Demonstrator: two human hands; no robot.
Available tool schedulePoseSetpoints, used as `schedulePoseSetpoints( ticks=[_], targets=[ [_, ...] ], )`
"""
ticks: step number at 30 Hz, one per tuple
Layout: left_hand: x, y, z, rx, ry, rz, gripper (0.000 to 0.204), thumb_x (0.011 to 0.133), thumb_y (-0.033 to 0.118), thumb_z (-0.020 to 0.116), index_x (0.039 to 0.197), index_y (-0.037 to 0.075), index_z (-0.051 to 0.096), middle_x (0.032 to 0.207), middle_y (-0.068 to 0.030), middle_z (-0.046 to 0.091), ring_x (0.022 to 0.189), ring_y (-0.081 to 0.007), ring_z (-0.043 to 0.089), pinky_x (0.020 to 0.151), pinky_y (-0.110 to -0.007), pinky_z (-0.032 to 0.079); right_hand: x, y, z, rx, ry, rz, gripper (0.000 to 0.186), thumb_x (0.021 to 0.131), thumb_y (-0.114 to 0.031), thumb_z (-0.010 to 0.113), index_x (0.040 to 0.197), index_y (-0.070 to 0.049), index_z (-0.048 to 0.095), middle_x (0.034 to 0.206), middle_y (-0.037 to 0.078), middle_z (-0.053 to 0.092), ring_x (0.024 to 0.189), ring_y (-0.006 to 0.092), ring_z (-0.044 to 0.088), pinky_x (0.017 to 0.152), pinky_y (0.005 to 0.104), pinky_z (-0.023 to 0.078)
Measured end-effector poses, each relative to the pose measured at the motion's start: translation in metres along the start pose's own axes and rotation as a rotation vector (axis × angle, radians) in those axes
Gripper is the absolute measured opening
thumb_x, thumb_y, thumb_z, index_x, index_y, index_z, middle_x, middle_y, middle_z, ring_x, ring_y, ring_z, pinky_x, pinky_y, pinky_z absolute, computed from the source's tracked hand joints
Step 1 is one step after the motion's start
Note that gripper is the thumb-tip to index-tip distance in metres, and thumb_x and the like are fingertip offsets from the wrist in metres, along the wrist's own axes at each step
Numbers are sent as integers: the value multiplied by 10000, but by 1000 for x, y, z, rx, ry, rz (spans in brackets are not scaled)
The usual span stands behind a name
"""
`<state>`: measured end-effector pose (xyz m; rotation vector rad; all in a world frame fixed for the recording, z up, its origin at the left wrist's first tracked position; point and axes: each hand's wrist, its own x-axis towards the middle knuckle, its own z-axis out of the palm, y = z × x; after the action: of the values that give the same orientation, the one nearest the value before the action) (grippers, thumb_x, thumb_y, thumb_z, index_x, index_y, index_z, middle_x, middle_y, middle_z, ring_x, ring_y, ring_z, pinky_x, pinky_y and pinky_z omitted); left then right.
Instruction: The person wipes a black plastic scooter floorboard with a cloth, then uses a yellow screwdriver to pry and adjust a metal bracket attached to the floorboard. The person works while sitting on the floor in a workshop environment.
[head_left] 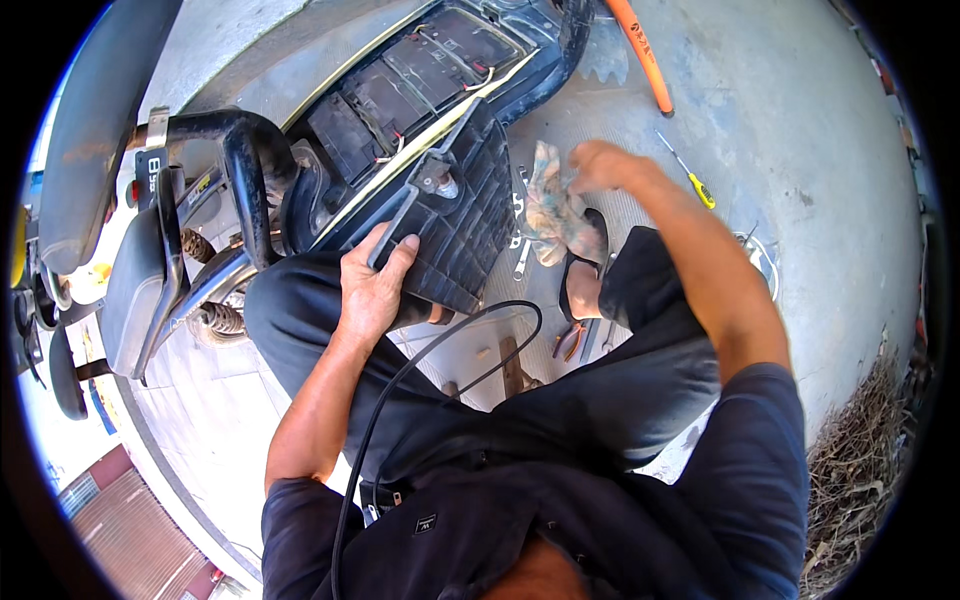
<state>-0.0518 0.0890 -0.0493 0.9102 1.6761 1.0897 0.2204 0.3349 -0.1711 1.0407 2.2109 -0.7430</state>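
My left hand (372, 285) grips the near edge of a black ribbed plastic cover (470, 225), thumb on top. The cover is tilted, and a metal lock-like part (438, 183) sits near its upper edge. My right hand (603, 167) is closed at the side of a stained, light-coloured rag (552, 215), which hangs beside the cover; the fingertips are partly hidden. Just beyond the cover, dark batteries (385, 95) with short wires lie in the open compartment of a vehicle with a black frame tube (250, 170).
An orange tube (643, 60) and a yellow-handled screwdriver (700, 190) are on the floor to the right. Wrenches (522, 258) and pliers (569, 342) lie near my feet. A black cable (400, 375) loops across my lap. Vehicle seats (140, 290) stand at left, dry twigs (855, 470) at right.
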Motion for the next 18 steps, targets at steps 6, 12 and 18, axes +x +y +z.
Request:
schedulePoseSetpoints(
  ticks=[6, 12, 18],
  targets=[
    [6, 15, 15, 51, 23, -34, 164, 905, 162, 671, 960, 7, 675, 777, 85, 540, 708, -34, 437, 652, -190, 353, -27, 126, -32, 67, 301, 76, 399, 769, -333, 745, 972, 8, 702, 964, 217, 695, 929, 364, 671, 809, 446, 519],
    [9, 30, 28, 334, -31, 80, 160, 860, 132, 654, 917, -17, 644, 681, 52, 482, 630, -50, 398, 572, -222, 328, -20, 221, 14, 253, 294, 393, 325, 796, -303, 728, 941, -12, 704, 924, 213, 696, 901, 367, 671, 784, 437, 518],
    [23, 36, 39, 526, -204, 204, 218, 751, 9, 631, 954, -70, 652, 811, -168, 659, 697, -262, 653, 699, -315, 510, 25, 246, 114, 251, 215, 630, 369, 824, -248, 668, 1073, 24, 685, 1117, 240, 670, 1080, 387, 638, 922, 422, 509]
  ],
)
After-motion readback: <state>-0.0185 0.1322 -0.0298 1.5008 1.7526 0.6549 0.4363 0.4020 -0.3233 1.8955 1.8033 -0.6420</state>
